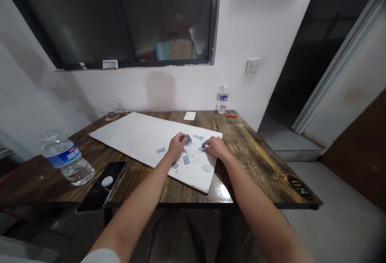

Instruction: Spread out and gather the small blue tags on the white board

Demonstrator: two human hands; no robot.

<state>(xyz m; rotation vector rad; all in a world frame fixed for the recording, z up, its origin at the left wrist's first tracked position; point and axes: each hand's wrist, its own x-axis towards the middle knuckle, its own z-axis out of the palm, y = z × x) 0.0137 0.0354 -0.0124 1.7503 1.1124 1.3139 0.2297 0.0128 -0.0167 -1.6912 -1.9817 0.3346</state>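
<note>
A white board [132,130] lies slantwise on the wooden table, with several small blue-edged pieces on it. My left hand [176,145] pinches a small dark piece with blue edges [188,138] above the board. At the board's right side, my right hand [216,147] has its fingertips closed on a small blue-and-white piece [201,149]. Between and below the hands lies a blue-striped piece [186,160]. Another blue-edged piece [161,150] rests left of my left hand, and a cluster of blue-edged pieces [198,136] sits beyond my right fingers.
A large water bottle [68,158] leans at the table's left, near a black phone [102,184] with a white round object [107,181] on it. Toward the wall are a small bottle [222,100], a red pen-like stick [232,116], white paper [189,116] and a cable [116,114].
</note>
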